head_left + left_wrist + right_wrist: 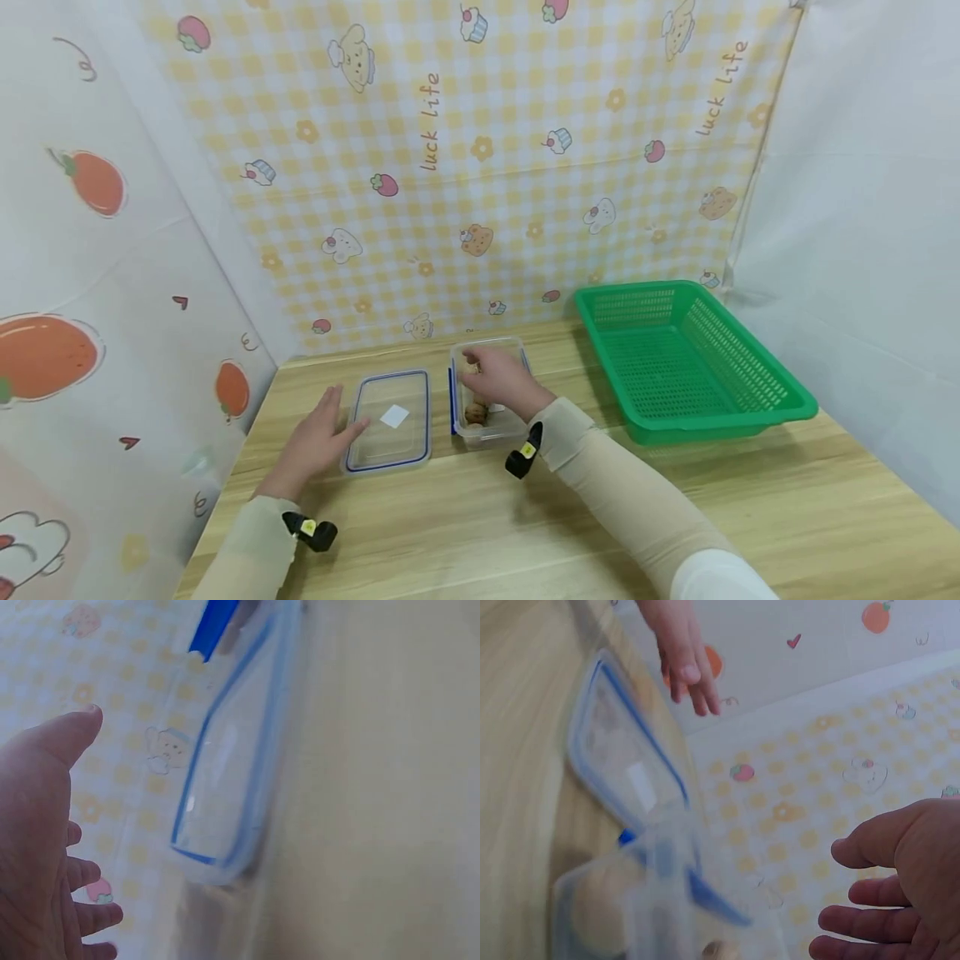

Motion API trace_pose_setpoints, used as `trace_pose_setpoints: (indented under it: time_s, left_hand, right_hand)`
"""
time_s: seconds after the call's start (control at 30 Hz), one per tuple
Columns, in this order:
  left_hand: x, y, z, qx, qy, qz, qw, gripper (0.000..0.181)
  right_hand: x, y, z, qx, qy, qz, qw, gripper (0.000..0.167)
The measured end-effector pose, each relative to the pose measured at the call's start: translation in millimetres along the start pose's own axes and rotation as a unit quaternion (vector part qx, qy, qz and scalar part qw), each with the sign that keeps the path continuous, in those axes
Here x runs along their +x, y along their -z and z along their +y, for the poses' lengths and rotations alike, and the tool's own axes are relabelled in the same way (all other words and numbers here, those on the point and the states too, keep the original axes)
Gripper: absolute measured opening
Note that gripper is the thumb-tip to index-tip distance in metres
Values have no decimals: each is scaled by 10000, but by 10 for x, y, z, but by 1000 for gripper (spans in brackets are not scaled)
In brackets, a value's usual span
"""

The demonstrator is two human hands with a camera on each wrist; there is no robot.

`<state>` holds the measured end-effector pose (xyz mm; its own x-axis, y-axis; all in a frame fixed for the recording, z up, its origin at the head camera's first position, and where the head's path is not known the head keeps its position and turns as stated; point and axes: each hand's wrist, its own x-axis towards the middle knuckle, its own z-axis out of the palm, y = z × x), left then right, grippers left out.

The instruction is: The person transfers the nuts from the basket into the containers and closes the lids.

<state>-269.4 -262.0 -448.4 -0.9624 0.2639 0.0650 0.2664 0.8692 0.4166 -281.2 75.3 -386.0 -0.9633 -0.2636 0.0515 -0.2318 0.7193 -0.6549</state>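
A clear lid [405,443] with a blue seal and a white square label lies on the wood-grain table. My left hand [313,446] hovers at its left edge, fingers straight and thumb spread; the left wrist view shows a gap between this hand and the lid [225,765]. Right of the lid stands a clear plastic container [498,435] with blue side clips. Brown, roundish pieces [476,412] sit inside it, blurred. My right hand [501,379] is over the container, its fingers [870,924] loosely bent and holding nothing in the right wrist view.
A large green slotted basket [720,425] stands at the right on the table [465,533]. A yellow checked cloth [525,183] hangs behind the table. White sheets hang at both sides, the left one with fruit prints.
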Motion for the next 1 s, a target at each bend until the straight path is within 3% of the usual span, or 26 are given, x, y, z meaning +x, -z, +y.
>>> trace_pose_setpoints:
  time_s: [0.27, 0.33, 0.43, 0.5, 0.57, 0.7, 0.77, 1.0]
  left_hand:
    - [109, 162, -88, -815, 623, -309, 9942, 100]
    - [117, 192, -97, -991, 820, -383, 9910, 100]
    - [119, 219, -105, -1190, 1073, -504, 9858, 100]
    - [136, 218, -92, -1225, 1161, -565, 9840, 97]
    - [155, 202, -63, -1278, 1212, -608, 9825, 93]
    - [202, 141, -13, -1416, 1293, -636, 9794, 82]
    - [220, 110, -7, -1519, 1360, -637, 9769, 79]
    - [316, 30, -20, -1901, 1598, -513, 9673, 68]
  right_hand:
    - [304, -214, -423, -274, -166, -369, 9988, 60]
    - [383, -337, -484, -424, -224, -494, 9976, 49]
    - [463, -547, -541, -690, -224, -765, 9944, 13]
    - [485, -698, -549, -1047, -124, -874, 9906, 32]
    - [477, -838, -561, -1526, 15, -932, 9839, 39]
    - [451, -1056, -560, -2564, 253, -842, 9626, 30]
    - [456, -1120, -553, -2830, 301, -732, 9558, 28]
    - [538, -1162, -549, -2930, 164, -556, 9543, 25]
